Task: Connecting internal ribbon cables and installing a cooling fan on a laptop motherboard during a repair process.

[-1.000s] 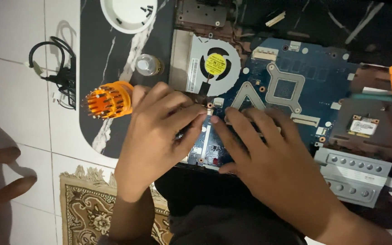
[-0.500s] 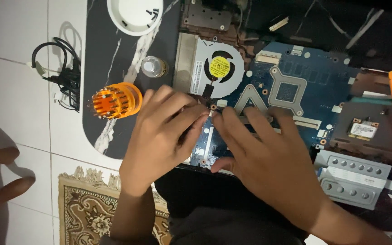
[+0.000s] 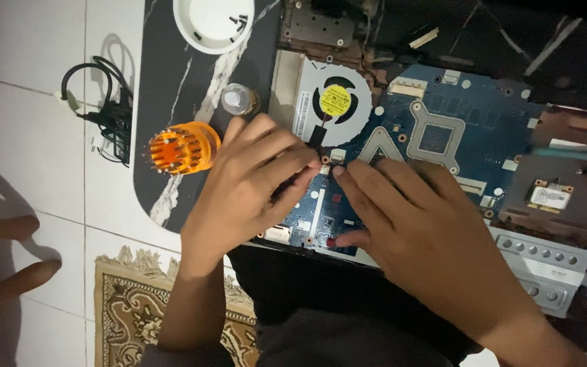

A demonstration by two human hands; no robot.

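Hands on blue laptop motherboard (image 3: 443,129), beside fan (image 3: 334,102): left hand (image 3: 246,183) pinched narrow on small dark part at board edge, right hand (image 3: 422,231) flat, fingers spread, bracing; advisable: steady board, light pull, orange bit holder (image 3: 181,147) near

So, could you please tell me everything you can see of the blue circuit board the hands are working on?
The blue circuit board lies flat and bare inside an opened dark case. It carries a grey square frame around a dark chip, gold-ringed screw holes and small white connectors. A round fan with a yellow hub sits at its left edge. The left hand and right hand rest on its lower left part, fingertips meeting near a small connector.
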